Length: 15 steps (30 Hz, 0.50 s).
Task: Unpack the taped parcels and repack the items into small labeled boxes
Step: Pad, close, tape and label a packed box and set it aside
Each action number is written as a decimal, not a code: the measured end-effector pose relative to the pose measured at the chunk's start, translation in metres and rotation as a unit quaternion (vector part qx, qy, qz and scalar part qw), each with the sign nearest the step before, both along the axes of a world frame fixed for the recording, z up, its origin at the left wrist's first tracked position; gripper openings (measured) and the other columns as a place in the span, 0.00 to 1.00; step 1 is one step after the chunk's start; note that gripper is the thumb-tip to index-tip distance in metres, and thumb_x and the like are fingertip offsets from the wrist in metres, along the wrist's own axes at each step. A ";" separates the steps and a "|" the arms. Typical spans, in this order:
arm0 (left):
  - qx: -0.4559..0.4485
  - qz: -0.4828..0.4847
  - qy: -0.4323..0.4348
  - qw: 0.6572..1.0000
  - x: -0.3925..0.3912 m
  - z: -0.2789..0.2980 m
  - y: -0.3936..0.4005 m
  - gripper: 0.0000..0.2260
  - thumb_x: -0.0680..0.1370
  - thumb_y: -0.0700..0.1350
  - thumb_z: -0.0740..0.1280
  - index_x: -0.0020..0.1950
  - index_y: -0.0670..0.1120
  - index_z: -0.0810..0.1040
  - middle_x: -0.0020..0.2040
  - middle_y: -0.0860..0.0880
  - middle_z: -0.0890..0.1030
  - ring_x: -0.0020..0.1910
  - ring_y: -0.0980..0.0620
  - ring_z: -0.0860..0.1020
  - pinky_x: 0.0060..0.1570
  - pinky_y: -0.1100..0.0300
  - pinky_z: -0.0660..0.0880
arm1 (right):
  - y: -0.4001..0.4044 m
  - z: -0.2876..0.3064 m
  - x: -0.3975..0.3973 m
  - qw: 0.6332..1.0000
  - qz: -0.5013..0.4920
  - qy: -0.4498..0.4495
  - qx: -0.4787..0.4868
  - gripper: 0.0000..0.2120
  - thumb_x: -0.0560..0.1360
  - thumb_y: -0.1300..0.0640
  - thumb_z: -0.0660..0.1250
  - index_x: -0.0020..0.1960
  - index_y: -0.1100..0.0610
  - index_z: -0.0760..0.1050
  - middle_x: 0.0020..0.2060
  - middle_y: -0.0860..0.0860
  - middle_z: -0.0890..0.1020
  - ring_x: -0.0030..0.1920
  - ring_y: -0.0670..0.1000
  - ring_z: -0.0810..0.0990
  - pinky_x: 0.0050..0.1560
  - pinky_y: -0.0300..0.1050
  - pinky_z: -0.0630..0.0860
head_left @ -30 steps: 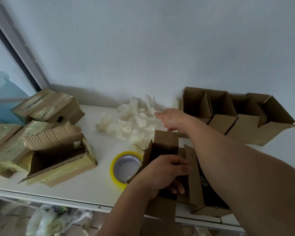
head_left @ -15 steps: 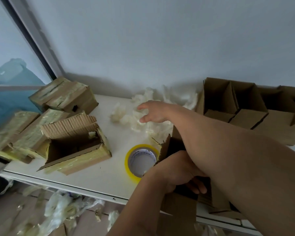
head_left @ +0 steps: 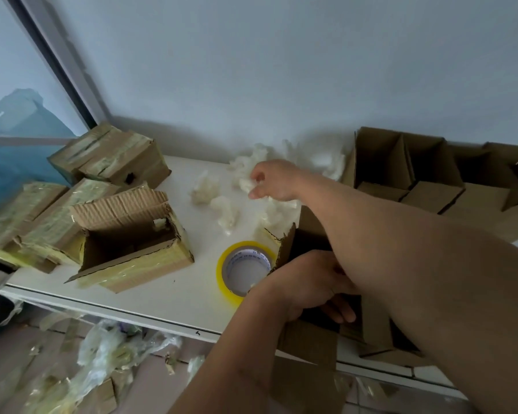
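Two hands engaged: your right hand (head_left: 274, 182) pinches white stuffing (head_left: 245, 183) at upper centre, your left hand (head_left: 308, 286) grips the small box (head_left: 308, 339) at lower centre. The box lies toward you from the stuffing, beneath your right forearm

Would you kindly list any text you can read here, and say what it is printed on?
Nothing can be read.
Tape roll: blue print around the inner core, too small and blurred.
Taped parcels: no print visible.
Small boxes: no labels show.
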<state>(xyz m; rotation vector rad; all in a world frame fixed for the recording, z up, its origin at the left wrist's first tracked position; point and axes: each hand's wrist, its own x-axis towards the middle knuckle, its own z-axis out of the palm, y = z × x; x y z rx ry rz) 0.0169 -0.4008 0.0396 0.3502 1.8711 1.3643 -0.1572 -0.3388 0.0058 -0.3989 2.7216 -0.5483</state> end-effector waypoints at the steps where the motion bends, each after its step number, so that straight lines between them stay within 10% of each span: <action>1: -0.002 0.003 -0.011 1.000 0.000 -0.007 0.003 0.13 0.82 0.36 0.60 0.64 0.32 0.72 0.35 0.51 0.74 0.21 0.63 0.74 0.27 0.73 0.71 | 0.006 0.013 0.007 0.999 -0.013 0.016 -0.031 0.24 0.75 0.48 0.71 0.68 0.56 0.73 0.62 0.52 0.77 0.59 0.52 0.76 0.56 0.42 0.71; 7: 0.040 0.018 -0.038 0.998 -0.001 -0.030 0.014 0.05 0.79 0.42 0.69 0.53 0.44 0.79 0.41 0.47 0.81 0.31 0.52 0.80 0.32 0.61 0.77 | 0.076 0.081 0.082 0.950 -0.145 0.008 -0.277 0.20 0.75 0.50 0.72 0.63 0.56 0.76 0.53 0.48 0.81 0.49 0.45 0.83 0.53 0.40 0.81; 15: 0.018 0.054 0.005 0.998 0.006 -0.031 0.022 0.04 0.78 0.41 0.70 0.52 0.42 0.79 0.40 0.46 0.83 0.32 0.50 0.79 0.31 0.60 0.75 | 0.152 0.076 0.228 0.892 -0.345 0.023 -0.293 0.11 0.78 0.48 0.67 0.58 0.48 0.75 0.51 0.45 0.81 0.48 0.46 0.83 0.50 0.43 0.81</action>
